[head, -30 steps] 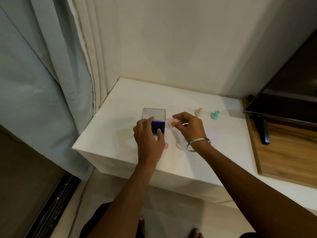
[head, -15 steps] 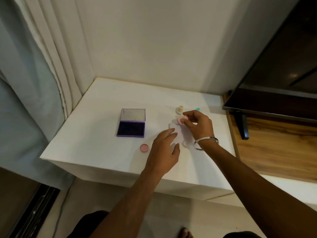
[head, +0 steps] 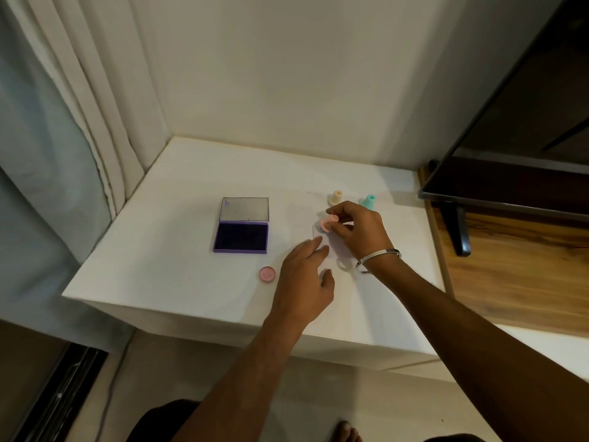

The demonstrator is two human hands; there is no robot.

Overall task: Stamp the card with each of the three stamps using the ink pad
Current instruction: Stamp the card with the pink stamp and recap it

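Observation:
A purple ink pad [head: 241, 238] lies open on the white table [head: 178, 256], its lid tipped back. My right hand [head: 357, 232] pinches a pink stamp [head: 325, 223] and holds it down on the pale card [head: 334, 250]. My left hand [head: 304, 275] lies flat with straight fingers on the card's near left part. A pink round cap [head: 267, 274] sits alone near the front edge. A cream stamp [head: 336, 197] and a teal stamp [head: 369, 201] stand upright behind my right hand. Most of the card is hidden by my hands.
A dark television [head: 510, 148] on a black foot [head: 459, 231] stands on a wooden top [head: 516, 275] to the right. Curtains [head: 63, 122] hang at the left, close to the table's corner. The wall runs right behind the table.
My left hand left the ink pad and moved right onto the card. My right hand carried the pink stamp from beside the pad over to the card. The view shifted right.

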